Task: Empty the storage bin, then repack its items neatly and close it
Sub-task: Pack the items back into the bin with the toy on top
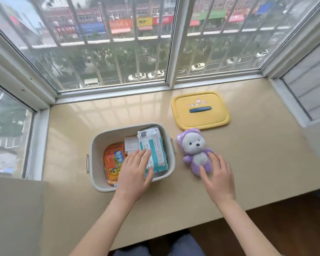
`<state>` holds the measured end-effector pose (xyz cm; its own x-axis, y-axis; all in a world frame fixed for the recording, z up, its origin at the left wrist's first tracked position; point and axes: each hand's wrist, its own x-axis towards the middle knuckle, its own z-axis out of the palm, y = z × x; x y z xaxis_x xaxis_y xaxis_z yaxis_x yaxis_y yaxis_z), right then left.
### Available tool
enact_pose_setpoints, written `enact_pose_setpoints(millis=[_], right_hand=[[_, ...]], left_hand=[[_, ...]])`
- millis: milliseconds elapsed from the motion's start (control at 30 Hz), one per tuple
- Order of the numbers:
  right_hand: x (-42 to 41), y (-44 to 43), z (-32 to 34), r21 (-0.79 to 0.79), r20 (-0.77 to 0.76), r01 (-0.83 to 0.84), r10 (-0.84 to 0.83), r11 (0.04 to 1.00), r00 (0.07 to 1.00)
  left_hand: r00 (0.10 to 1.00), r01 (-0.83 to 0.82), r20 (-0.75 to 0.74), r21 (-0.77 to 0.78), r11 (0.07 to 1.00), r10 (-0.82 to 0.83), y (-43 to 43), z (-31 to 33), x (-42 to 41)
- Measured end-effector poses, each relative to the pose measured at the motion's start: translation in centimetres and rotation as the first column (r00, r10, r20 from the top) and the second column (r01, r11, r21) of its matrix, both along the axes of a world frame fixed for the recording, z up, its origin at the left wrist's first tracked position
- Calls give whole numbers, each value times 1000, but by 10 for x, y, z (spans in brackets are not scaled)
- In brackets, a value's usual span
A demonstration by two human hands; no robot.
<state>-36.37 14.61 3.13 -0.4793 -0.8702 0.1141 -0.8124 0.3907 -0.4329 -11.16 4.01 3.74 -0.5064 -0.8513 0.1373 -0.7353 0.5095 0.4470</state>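
We see the left hand (135, 170) spread flat over the open storage bin (95, 145), fingers straight, fingertips resting on a teal-and-white packet (156, 145) inside it, gripping nothing. The right hand (218, 176) is also wide open, its splayed fingers touching the lower body of a purple-and-white plush bear (194, 146) that lies face up on the beige ledge (257, 154), just beside the bin's right wall. In the bin we also make out an orange packet (112, 161) on the left and a small white item (130, 145) behind the fingers. The yellow lid (211, 119) lies flat beyond the bear, near the window (118, 52).
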Motion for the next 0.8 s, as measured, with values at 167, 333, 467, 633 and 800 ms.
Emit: enact_pose_setpoints(millis=[167,333,467,633,800], right_hand=[[-61,-20,-33,60,68,-44,40,997,997],[-95,-47,-88,179,137,-94,70,979,988],[-105,-71,-126,293,151,-119,77,949,985],[-101,-84,-166,401,161,-175,119,899,980],[-100,-87,-188,428,125,-147,103,892,987]], left_hand=[[999,-34,35,33,999,33,-3,-32,-77],[994,-69,89,66,995,63,-3,-80,-128],[986,-110,136,93,990,97,-2,-115,-150],[977,-110,186,12,994,106,0,-144,-154],[976,-127,175,-45,991,133,1,-149,-154]])
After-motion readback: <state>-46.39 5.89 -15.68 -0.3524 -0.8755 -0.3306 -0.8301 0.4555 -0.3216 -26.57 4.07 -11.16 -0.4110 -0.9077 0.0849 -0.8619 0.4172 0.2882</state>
